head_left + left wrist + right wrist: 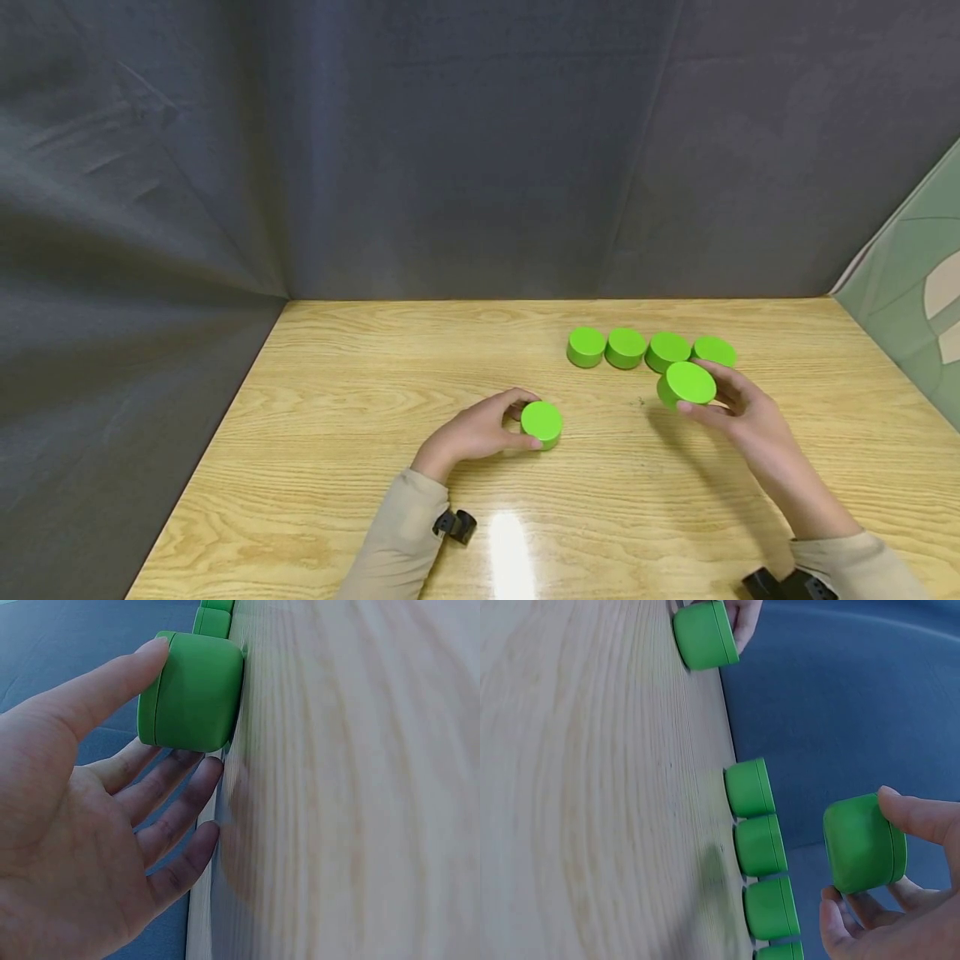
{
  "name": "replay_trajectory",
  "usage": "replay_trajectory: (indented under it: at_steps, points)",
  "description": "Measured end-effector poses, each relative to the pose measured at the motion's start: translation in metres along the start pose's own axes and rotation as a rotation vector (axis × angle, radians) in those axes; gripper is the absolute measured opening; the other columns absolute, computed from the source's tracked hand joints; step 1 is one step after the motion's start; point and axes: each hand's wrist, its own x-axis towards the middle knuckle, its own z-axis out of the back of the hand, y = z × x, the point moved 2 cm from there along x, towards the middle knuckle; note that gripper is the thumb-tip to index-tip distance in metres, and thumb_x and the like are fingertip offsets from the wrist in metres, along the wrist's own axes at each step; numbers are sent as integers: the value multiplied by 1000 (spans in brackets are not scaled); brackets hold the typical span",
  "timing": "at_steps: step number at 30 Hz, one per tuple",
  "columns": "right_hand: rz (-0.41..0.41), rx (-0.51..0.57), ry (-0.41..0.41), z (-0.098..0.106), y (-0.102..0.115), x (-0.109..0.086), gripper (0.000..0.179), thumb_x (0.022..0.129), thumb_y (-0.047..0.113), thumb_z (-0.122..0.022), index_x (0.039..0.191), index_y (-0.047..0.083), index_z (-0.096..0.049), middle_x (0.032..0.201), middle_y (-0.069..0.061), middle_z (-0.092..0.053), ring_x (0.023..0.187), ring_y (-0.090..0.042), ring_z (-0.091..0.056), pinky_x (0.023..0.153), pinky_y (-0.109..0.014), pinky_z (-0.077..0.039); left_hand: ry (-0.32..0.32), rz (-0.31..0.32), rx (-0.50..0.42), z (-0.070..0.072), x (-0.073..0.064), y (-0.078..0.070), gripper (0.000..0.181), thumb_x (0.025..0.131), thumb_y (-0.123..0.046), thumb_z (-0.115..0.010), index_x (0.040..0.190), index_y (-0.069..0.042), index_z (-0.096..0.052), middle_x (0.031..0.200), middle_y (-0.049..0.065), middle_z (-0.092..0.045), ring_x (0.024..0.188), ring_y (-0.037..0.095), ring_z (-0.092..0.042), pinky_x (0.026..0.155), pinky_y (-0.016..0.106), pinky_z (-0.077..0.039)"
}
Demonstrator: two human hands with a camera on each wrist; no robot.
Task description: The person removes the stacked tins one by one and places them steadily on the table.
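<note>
Between the thumb and fingers of my left hand [478, 432] is a round green lidded jar [542, 422], its base on or very near the table. The left wrist view shows the thumb at the lid rim of this jar [196, 691], with the lower fingers spread loosely. My right hand [753, 421] grips a second green jar [687, 385] and holds it off the table, slightly tilted. In the right wrist view that jar [862, 846] is apart from the surface. Several matching green jars [625, 347] form a row just beyond it, the rightmost partly hidden by the right hand.
The wooden table [360, 417] ends at a dark grey cloth wall [465, 167] at the back and left. A green patterned panel [907, 275] borders its right side. Black wrist cameras [455, 527] sit at both sleeves.
</note>
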Motion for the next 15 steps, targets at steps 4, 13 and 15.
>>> replay_trajectory:
  at_steps: [4, 13, 15]
  points:
    - [-12, -16, -7, 6, -4, -1, 68, 93, 15, -72, 151, 6, -37, 124, 25, -47, 104, 13, -48, 80, -8, -44, 3, -1, 1, 0, -1, -1, 56, 88, -33, -77, 138, -20, -54, 121, -7, -59, 114, 13, -55, 100, 38, -44]
    - [-16, -23, -37, 19, -8, -2, 68, 94, 15, -70, 152, 6, -35, 119, 29, -47, 103, 14, -47, 80, -7, -42, 4, -9, -6, 0, -1, 0, 56, 88, -32, -77, 137, -20, -54, 121, -8, -59, 114, 13, -55, 100, 37, -44]
    - [-23, -27, -48, 22, -9, -2, 69, 94, 15, -70, 153, 7, -35, 119, 29, -46, 103, 14, -47, 80, -6, -42, 5, -11, -8, 0, -1, 0, 56, 88, -32, -77, 137, -20, -54, 121, -8, -59, 114, 13, -55, 100, 37, -44]
